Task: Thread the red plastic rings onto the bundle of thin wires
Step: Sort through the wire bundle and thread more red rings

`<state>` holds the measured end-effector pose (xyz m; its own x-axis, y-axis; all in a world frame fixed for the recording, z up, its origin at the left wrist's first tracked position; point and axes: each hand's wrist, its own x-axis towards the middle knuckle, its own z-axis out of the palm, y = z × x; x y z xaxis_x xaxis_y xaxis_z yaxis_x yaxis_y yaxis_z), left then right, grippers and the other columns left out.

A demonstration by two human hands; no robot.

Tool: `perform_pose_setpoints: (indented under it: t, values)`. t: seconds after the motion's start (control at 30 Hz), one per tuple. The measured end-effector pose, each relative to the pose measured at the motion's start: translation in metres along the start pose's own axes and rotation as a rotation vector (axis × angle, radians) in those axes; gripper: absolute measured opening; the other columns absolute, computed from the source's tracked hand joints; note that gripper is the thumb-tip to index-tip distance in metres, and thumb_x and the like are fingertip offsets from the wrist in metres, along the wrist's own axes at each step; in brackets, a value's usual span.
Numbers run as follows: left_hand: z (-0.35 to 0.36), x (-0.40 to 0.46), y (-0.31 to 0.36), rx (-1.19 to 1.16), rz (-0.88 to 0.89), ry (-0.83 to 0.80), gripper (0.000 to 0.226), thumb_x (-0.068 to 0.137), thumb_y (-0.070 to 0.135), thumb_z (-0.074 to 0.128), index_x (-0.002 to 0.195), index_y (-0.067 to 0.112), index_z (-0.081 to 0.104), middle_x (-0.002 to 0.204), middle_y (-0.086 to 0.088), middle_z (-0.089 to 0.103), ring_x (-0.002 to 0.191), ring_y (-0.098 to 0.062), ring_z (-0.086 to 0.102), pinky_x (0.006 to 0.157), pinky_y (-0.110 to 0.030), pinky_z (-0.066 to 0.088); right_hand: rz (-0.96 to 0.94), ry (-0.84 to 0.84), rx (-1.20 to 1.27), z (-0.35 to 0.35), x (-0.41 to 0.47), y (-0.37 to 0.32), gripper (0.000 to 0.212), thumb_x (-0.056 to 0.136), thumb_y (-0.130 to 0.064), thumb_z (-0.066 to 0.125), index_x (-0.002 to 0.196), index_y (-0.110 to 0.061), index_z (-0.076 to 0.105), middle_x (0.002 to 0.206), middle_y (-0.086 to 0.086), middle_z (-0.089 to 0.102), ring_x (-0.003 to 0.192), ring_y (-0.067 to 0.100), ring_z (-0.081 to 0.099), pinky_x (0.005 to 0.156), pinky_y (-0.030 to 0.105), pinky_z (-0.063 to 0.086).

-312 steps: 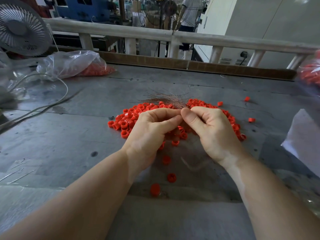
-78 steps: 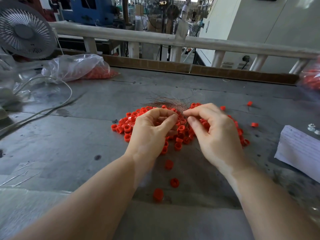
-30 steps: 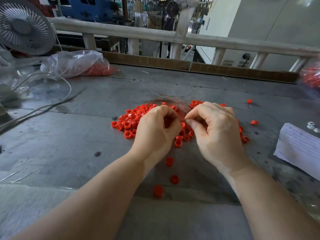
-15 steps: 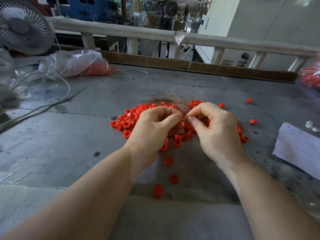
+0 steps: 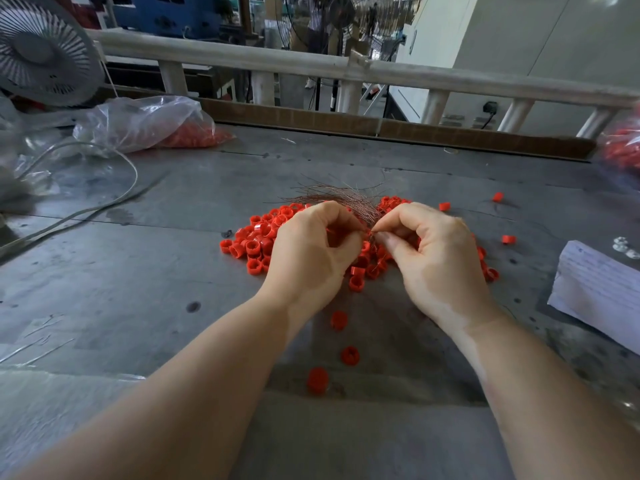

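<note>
Over the grey surface (image 5: 145,278), amid the red plastic rings (image 5: 256,244): left hand (image 5: 311,258) and right hand (image 5: 436,265) both pinching the bundle of thin wires (image 5: 346,200), fingertips meeting; wires fanning away beyond (held ring hidden, cannot tell).

Bare table (image 5: 104,271) left; paper (image 5: 599,292) and stray rings (image 5: 508,239) crowd the right.

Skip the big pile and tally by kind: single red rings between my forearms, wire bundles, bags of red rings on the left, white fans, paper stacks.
Single red rings: 3
Wire bundle: 1
Bag of red rings: 1
White fan: 1
Paper stack: 1
Total: 7
</note>
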<state>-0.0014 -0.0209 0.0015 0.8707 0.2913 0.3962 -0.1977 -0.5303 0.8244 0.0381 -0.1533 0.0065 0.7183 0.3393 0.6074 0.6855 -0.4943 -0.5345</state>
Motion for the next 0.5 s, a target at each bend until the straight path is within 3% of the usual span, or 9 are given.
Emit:
perform_pose_setpoints:
  t: [0.07,0.2,0.33,0.5]
  values:
    - [-0.0006,0.0002,-0.0007,0.051,0.026,0.011,0.013,0.079,0.009,0.067,0.076,0.021,0.064,0.069,0.011,0.061,0.068,-0.008,0.059,0.060,-0.010,0.042,-0.020,-0.006,0.001,-0.0004,0.0003,-0.0010,0.009,0.078,-0.003,0.069,0.076,-0.012,0.069,0.067,-0.002,0.061,0.068,0.016,0.055,0.078,0.048,0.046]
    - [-0.0001,0.0008,-0.0010,0.080,0.045,0.014,0.011,0.078,0.009,0.066,0.075,0.019,0.063,0.071,0.010,0.059,0.070,-0.009,0.057,0.061,-0.013,0.043,-0.053,0.010,-0.037,0.0000,0.0006,-0.0008,0.010,0.076,-0.001,0.070,0.075,-0.010,0.069,0.068,0.001,0.063,0.069,0.020,0.057,0.079,0.048,0.046]
    - [0.0006,0.0015,0.0014,0.104,0.043,0.022,0.014,0.078,0.009,0.067,0.073,0.021,0.061,0.071,0.010,0.058,0.069,-0.007,0.056,0.061,-0.012,0.041,-0.072,0.052,-0.109,0.0002,-0.0007,-0.0009,0.007,0.075,-0.006,0.068,0.074,-0.012,0.069,0.070,-0.002,0.065,0.072,0.020,0.058,0.082,0.034,0.035]
    - [0.0007,0.0002,0.0030,0.103,0.033,0.031,0.011,0.078,0.010,0.067,0.075,0.019,0.062,0.071,0.008,0.061,0.070,-0.013,0.058,0.066,-0.024,0.048,-0.098,0.072,-0.165,0.0008,-0.0004,-0.0026,0.008,0.074,-0.005,0.072,0.072,-0.012,0.069,0.068,-0.003,0.063,0.069,0.021,0.057,0.078,0.035,0.035]
